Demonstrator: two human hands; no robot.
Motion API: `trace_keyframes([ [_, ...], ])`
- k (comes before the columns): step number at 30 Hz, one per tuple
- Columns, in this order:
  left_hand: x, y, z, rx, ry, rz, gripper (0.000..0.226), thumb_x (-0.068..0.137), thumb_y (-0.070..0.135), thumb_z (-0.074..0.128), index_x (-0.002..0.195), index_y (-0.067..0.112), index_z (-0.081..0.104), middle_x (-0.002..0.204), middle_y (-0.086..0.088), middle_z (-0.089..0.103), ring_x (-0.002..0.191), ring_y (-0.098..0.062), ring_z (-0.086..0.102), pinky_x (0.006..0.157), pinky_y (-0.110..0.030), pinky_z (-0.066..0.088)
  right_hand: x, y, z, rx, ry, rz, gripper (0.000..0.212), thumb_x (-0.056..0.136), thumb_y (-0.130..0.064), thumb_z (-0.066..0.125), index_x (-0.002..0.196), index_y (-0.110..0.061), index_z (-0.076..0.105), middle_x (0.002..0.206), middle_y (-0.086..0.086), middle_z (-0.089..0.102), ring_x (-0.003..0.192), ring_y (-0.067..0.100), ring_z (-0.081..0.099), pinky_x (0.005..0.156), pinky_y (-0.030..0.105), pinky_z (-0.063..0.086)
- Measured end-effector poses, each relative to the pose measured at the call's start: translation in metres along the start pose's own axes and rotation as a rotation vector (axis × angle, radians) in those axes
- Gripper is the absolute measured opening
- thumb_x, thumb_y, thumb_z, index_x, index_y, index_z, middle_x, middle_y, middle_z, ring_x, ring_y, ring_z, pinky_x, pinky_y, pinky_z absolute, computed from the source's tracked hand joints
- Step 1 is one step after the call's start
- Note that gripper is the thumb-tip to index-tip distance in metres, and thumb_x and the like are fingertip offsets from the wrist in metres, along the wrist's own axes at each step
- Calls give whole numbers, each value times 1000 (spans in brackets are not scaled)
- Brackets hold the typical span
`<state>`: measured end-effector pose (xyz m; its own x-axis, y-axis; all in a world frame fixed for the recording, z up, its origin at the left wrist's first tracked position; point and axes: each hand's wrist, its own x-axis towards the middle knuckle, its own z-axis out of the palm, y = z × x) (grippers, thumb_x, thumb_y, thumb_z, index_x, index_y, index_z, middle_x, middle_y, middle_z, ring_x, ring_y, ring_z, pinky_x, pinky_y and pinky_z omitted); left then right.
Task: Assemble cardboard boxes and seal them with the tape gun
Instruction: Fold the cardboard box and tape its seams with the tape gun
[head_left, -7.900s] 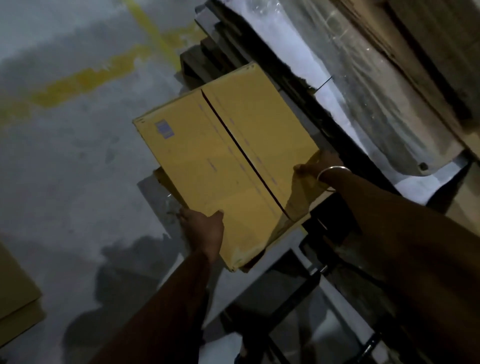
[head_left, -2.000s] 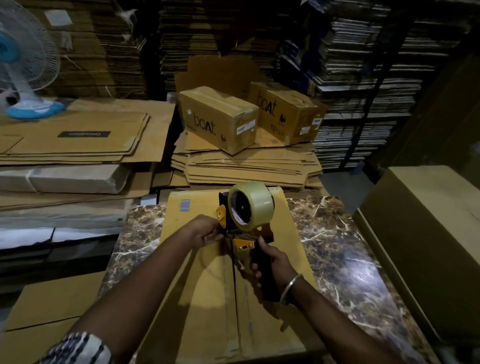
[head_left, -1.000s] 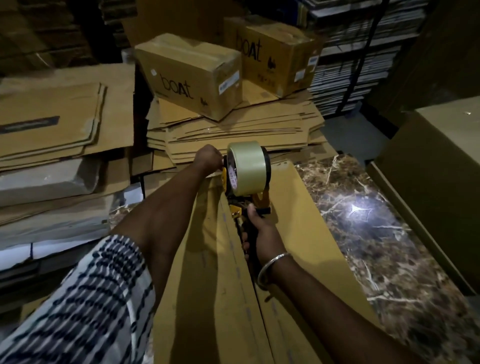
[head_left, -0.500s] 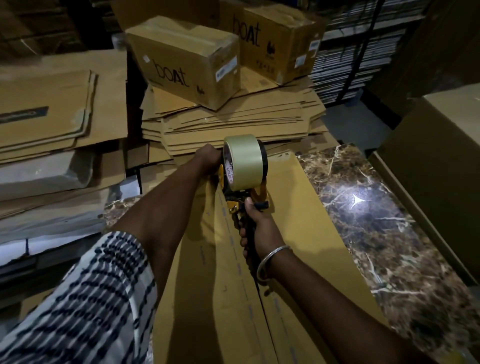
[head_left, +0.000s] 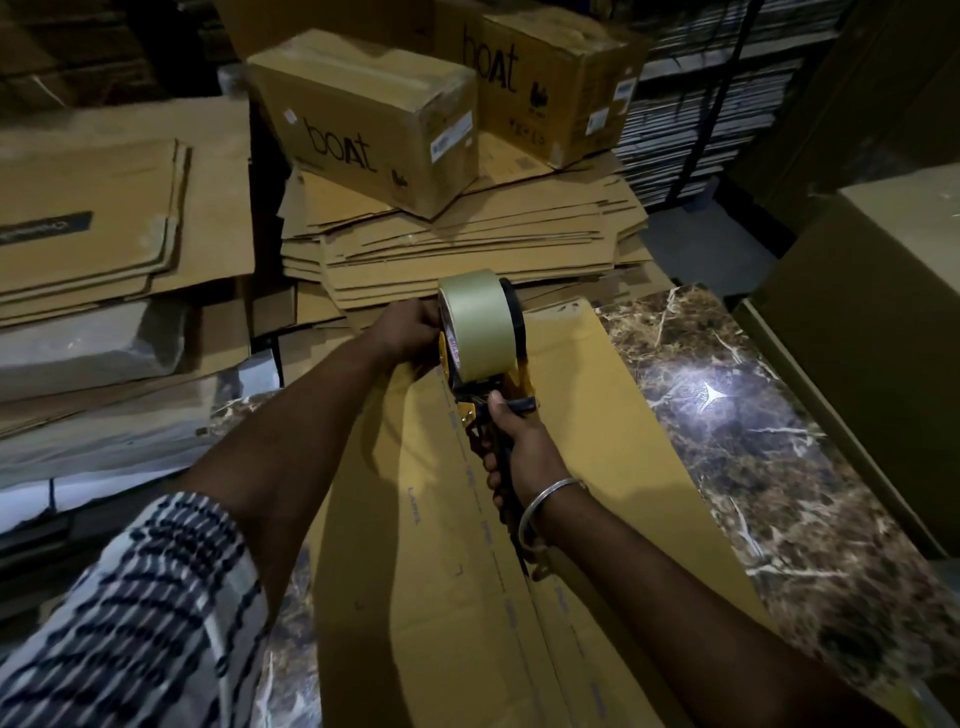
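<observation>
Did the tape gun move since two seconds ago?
Yes. The tape gun has gone away from the person along the box, from mid-seam to its far edge, beside the flat cardboard stack. The right hand grips its handle.

head camera looks forward and down, close over the marble table (head_left: 769, 467).

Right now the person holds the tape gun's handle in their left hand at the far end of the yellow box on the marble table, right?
Not quite. The head view shows the right hand gripping the tape gun by its handle; the left hand is up beside the tape roll. The rest holds: the gun sits at the far end of the yellow box on the marble table.
</observation>
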<state>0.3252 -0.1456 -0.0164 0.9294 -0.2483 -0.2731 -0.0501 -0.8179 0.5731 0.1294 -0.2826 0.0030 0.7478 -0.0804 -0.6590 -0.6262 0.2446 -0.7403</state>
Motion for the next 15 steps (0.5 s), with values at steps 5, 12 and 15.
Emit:
trace_keyframes([
  [5,-7,0,4,160,39,73,24,92,20,65,111,9,73,103,-14,70,90,-27,64,71,-30,44,-2,0,0,-29,10,-25,52,93,-62,52,68,-17,47,57,-1,38,46,15,29,48,26,23],
  [12,-17,3,7,262,96,80,22,91,21,61,69,19,61,77,-8,65,72,-27,61,63,-32,45,-28,23,-13,-70,9,1,55,92,-67,50,64,-19,46,58,-1,38,47,14,29,48,26,24],
  [15,-22,6,13,316,176,56,17,90,28,62,84,15,72,82,-5,67,72,-23,58,67,-34,50,-44,36,-18,-54,16,9,54,93,-64,50,63,-20,44,58,-1,36,47,15,26,48,26,21],
])
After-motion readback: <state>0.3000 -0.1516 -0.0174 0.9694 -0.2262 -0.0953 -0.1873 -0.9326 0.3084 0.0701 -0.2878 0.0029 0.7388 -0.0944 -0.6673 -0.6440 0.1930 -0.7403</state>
